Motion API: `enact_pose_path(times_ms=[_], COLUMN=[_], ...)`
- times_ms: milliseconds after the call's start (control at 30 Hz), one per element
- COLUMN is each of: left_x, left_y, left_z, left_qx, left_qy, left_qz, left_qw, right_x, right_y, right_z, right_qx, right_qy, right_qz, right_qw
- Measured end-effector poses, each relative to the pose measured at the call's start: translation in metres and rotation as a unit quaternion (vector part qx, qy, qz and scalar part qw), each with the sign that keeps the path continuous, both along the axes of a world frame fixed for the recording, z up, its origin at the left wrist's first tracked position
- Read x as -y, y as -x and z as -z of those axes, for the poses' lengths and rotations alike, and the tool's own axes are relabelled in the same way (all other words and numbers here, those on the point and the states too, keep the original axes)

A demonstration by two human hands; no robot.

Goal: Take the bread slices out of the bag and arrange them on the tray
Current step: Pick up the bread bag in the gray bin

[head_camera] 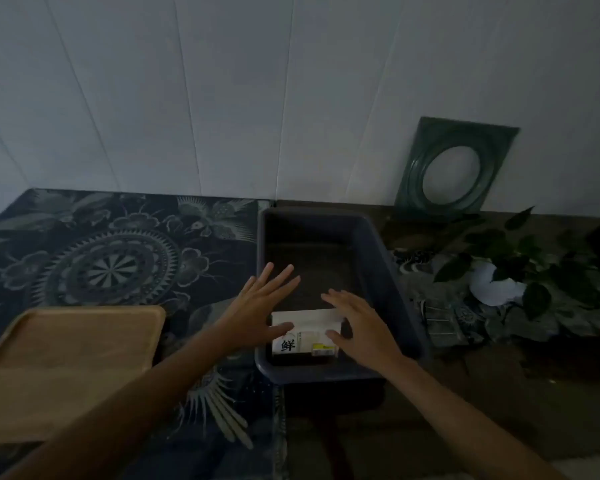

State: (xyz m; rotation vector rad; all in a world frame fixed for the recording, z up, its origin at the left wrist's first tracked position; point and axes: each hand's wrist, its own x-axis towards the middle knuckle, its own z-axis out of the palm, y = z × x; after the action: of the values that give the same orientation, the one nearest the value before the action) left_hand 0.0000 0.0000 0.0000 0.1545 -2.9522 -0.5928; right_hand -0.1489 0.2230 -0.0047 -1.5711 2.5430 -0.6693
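Note:
A white bread bag (305,332) with a black printed character lies at the near end of a dark blue plastic bin (378,258). My left hand (260,306) hovers over the bag's left edge, fingers spread, thumb touching the bag. On the bag's right side my right hand (361,323) is also spread, its thumb against the bag. Neither hand has closed around it. A bare wooden tray (73,362) sits to the left on the patterned cloth. No bread slices show outside the bag.
A dark patterned cloth (118,265) covers the table's left half. At the right are a leafy plant (520,268), crumpled white paper (496,282) and a green square frame (454,171) leaning on the white wall. The light is dim.

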Motion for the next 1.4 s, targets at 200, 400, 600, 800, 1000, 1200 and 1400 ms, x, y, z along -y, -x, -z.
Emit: enact_pose_path(times_ms=[200,400,600,800,1000,1200,1400], left_x=[-0.02,-0.036,-0.043,-0.035,-0.023,-0.019,-0.013], left_y=[0.009,0.007,0.002,0.003,0.005,0.013,0.019], left_z=[0.019,0.033,0.031,0.025,0.023,0.024,0.018], left_qx=[0.014,-0.036,-0.105,-0.146,-0.149,-0.13,-0.133], left_qy=[-0.077,-0.101,-0.059,-0.019,-0.004,0.067,0.069], left_qz=[-0.002,-0.083,-0.125,-0.114,-0.077,-0.02,0.008], left_qw=[0.997,0.991,0.985,0.982,0.986,0.989,0.989], right_x=[-0.001,0.005,0.008,0.011,0.013,0.014,0.013], right_y=[0.021,0.032,0.04,0.045,0.047,0.051,0.05], right_z=[0.014,0.025,0.029,0.028,0.022,0.016,0.01], right_qx=[0.022,0.035,0.047,0.065,0.104,0.167,0.143], right_qy=[0.045,0.116,0.154,0.142,0.126,0.091,0.076], right_qz=[-0.032,-0.074,-0.094,-0.091,-0.072,-0.052,-0.05], right_qw=[0.998,0.99,0.982,0.984,0.984,0.98,0.986])
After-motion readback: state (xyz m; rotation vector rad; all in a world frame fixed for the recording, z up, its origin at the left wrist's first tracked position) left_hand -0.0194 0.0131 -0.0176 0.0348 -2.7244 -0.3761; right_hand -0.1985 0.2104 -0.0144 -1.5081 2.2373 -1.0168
